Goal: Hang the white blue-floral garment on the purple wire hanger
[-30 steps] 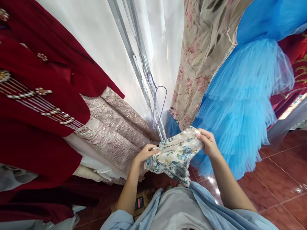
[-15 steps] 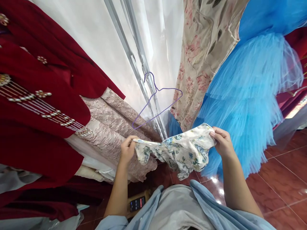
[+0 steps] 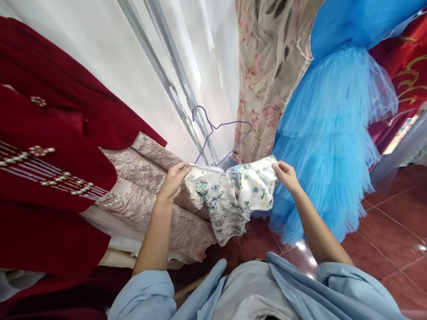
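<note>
Stretched between my hands is a small white floral top [image 3: 230, 191] with blue, green and yellow print, its upper edge pulled wide and the body hanging down. My left hand [image 3: 175, 180] pinches its left upper corner. At the right upper corner, the fingers of my right hand [image 3: 285, 173] grip the fabric. Just beyond the top hangs a purple wire hanger [image 3: 213, 127], its hook against the metal poles. The top hides the hanger's lower bar.
A dark red beaded garment [image 3: 50, 133] and a pink brocade skirt [image 3: 143, 195] hang at left. Metal poles [image 3: 167, 71] stand before white drapery [image 3: 83, 49]. To the right hang a beige floral dress [image 3: 260, 80] and a blue tulle gown [image 3: 320, 146], above red floor tiles [image 3: 387, 235].
My hands have raised the floral top and brought its right corner inward, so its body now hangs straighter and covers the hanger's lower part. The view has shifted slightly.
</note>
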